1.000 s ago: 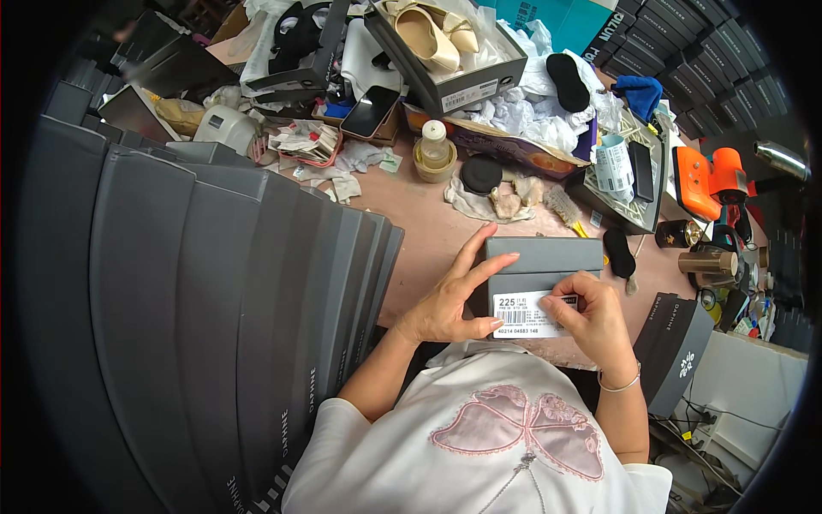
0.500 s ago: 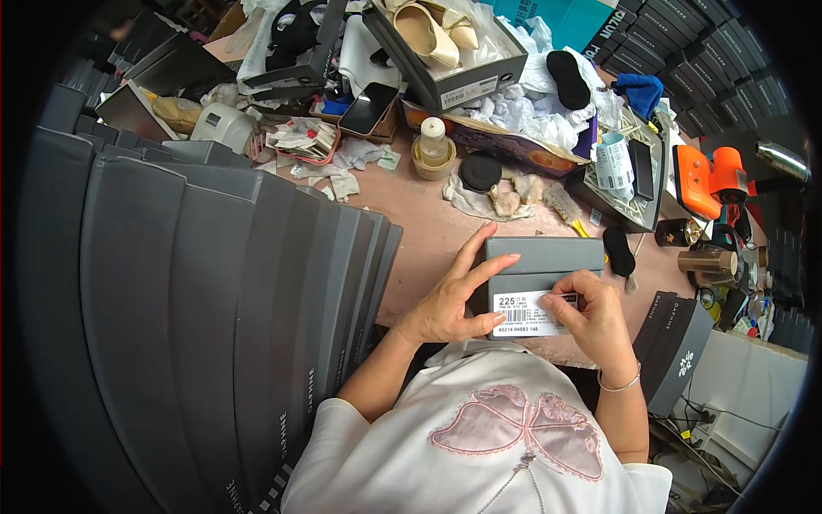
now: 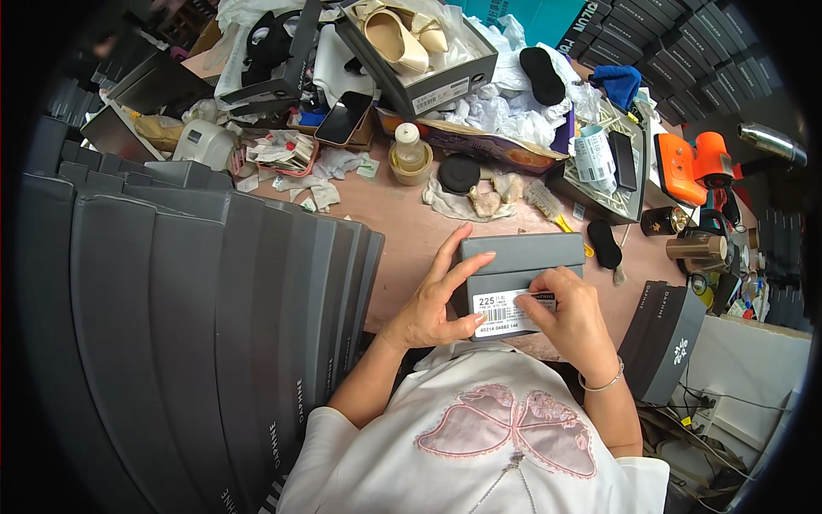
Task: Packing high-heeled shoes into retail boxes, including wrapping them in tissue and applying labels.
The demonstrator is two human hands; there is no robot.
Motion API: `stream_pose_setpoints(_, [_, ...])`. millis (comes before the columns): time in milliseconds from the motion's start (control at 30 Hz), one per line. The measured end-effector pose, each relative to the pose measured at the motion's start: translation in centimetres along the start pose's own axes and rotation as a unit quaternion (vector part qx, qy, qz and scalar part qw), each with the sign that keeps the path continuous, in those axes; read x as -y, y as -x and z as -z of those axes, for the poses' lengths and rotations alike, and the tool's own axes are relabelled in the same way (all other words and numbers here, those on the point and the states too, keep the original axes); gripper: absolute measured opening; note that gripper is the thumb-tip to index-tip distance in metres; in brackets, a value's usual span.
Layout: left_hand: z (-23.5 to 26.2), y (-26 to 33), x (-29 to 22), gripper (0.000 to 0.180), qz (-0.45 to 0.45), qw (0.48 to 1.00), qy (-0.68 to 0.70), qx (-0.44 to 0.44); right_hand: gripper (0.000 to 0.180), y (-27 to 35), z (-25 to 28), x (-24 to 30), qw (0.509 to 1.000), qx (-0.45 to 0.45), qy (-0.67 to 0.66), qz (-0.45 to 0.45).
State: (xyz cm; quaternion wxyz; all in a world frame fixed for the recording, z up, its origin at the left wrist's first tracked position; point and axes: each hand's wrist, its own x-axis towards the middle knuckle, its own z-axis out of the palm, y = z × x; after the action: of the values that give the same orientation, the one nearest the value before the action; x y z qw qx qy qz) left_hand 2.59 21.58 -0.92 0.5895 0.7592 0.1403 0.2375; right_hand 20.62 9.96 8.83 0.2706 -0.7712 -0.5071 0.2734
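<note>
A grey shoe box [image 3: 522,247] lies on the table just in front of me. On its near part is a white label [image 3: 494,319] with a barcode. My left hand [image 3: 424,304] holds the box at its left side, thumb against the label's left end and the other fingers reaching along the box's edge and top. My right hand [image 3: 569,317] is closed, thumb and bent fingers pinching or pressing the label's right end, which they partly cover. Whether that end is stuck down I cannot tell.
Tall rows of grey boxes [image 3: 188,283] stand at my left. Behind lie an open box of beige shoes [image 3: 409,47], a bottle [image 3: 407,150], a brush [image 3: 544,201] and a black oval pad [image 3: 604,244]. An orange tool [image 3: 681,167] and a dark box [image 3: 659,343] are at right.
The whole view has shifted slightly, so everything sits a little further left. Both hands remain on the box and label, the right fingers barely moved along it.
</note>
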Motion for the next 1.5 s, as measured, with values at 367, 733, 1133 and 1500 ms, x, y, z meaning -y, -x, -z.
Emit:
stream_pose_setpoints(367, [-1.7,0.5,0.9,0.086,0.03,0.991,0.122,-0.048,0.087,1.1,3.4,-4.1,0.993,-0.071,0.095,-0.012])
stream_pose_setpoints(733, [-11.9,4.4,0.1,0.051,0.052,0.968,0.128,-0.21,0.1,14.2,-3.1,-13.6,0.907,-0.03,-0.419,-0.027])
stream_pose_setpoints(1133, [-12.4,6.5,8.1,0.07,0.295,0.916,0.236,-0.136,0.063,9.8,-3.8,-16.1,0.782,0.054,-0.598,-0.17])
stream_pose_setpoints(1500, [-9.3,7.3,6.7,0.048,0.065,0.942,-0.326,-0.054,0.062,4.1,-10.5,-19.5,0.948,-0.135,0.277,0.076])
